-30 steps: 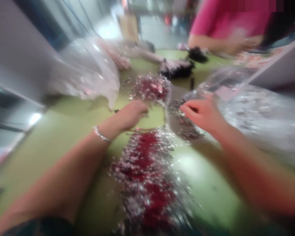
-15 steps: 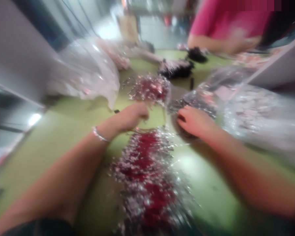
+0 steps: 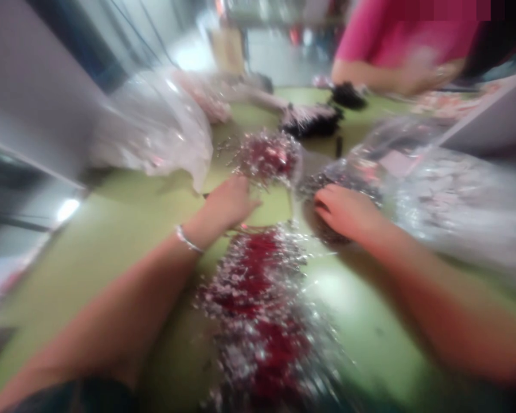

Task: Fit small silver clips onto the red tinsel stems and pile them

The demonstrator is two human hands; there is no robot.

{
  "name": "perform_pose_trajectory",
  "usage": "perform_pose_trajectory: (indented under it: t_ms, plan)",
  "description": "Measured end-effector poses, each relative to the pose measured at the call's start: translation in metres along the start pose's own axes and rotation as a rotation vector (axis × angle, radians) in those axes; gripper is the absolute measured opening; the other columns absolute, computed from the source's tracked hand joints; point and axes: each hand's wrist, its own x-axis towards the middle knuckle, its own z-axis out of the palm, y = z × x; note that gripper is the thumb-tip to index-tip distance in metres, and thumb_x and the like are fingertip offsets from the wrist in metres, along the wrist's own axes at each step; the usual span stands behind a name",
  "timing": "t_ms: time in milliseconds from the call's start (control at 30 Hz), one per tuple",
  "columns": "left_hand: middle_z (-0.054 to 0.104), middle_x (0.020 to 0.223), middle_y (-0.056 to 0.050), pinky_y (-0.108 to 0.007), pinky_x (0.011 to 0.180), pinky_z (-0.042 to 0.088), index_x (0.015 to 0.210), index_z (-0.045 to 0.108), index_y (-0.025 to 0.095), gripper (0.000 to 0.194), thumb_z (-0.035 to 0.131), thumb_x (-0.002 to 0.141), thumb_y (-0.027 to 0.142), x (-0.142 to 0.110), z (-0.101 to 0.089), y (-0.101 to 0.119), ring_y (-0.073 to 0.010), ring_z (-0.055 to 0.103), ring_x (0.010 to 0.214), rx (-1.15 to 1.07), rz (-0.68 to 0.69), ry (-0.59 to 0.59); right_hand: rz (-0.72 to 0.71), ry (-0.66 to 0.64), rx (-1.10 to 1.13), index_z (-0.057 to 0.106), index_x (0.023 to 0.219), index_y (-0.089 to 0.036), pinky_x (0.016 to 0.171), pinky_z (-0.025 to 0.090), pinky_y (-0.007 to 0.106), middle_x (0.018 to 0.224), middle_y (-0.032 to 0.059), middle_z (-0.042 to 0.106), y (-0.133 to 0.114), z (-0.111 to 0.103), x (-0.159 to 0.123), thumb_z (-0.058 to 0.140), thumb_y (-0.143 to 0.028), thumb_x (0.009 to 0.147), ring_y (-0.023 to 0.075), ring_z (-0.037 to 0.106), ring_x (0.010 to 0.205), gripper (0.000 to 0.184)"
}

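Observation:
The picture is blurred. My left hand (image 3: pixel 230 201), with a bracelet on the wrist, rests with its fingers curled just below a small heap of red and silver sparkly pieces (image 3: pixel 269 155). My right hand (image 3: pixel 346 211) lies with curled fingers on a dark sparkly heap (image 3: pixel 327 189) at the mouth of a clear plastic bag (image 3: pixel 447 201). A long pile of red and silver sparkly pieces (image 3: pixel 258 304) runs toward me between my forearms on the green table (image 3: pixel 112 229). What the fingers hold is hidden.
A crumpled clear plastic bag (image 3: pixel 155 132) lies at the left. Dark bundles (image 3: pixel 312 117) sit further back. Across the table a person in a pink top (image 3: pixel 395 40) has their hands on the table. A pale board (image 3: pixel 490 120) slants at the right.
My right hand moved down and left from the bag's mouth onto the dark heap, its fingers curling. My left hand shifted only slightly.

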Motion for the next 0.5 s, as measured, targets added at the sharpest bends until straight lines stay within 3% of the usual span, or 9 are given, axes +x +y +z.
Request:
perform_pose_trajectory:
  t_ms: [100,233,400,500]
  plan:
    - [0.066,0.096,-0.012,-0.033,0.076,0.05,0.088,0.064,0.016,0.018,0.051,0.088,0.029,0.002,0.0,-0.002,-0.0221,0.061,0.085,0.051,0.035,-0.067,0.004,0.012,0.022,0.062,0.091,-0.018,0.062,0.035,0.032,0.094,0.0083,0.063,-0.004,0.002,0.001,0.04,-0.021,0.094,0.0205,0.059,0.082,0.023]
    - [0.063,0.073,-0.007,-0.03,0.064,0.045,0.071,0.061,0.017,0.012,0.052,0.08,0.019,0.007,-0.005,-0.015,-0.0186,0.057,0.068,0.042,0.111,-0.14,-0.011,0.017,0.108,0.061,0.091,-0.019,0.066,0.037,0.031,0.095,0.0082,0.062,-0.004,0.004,0.002,0.042,-0.02,0.092,0.0201,0.059,0.084,0.02]
    - [0.061,0.075,-0.007,-0.03,0.063,0.043,0.07,0.059,0.018,0.012,0.052,0.08,0.02,0.007,-0.005,-0.022,-0.0174,0.054,0.067,0.005,0.231,-0.059,-0.01,0.015,0.118,0.063,0.094,-0.019,0.068,0.038,0.032,0.096,0.0099,0.064,0.002,0.006,0.003,0.042,-0.022,0.093,0.0215,0.059,0.083,0.021]
    - [0.063,0.081,-0.007,-0.032,0.068,0.045,0.073,0.058,0.018,0.01,0.055,0.08,0.023,0.006,-0.006,-0.019,-0.0192,0.056,0.074,-0.042,0.227,-0.009,0.003,0.033,0.157,0.065,0.096,-0.019,0.069,0.039,0.032,0.098,0.0094,0.066,0.004,0.006,0.004,0.042,-0.018,0.091,0.022,0.06,0.085,0.023]
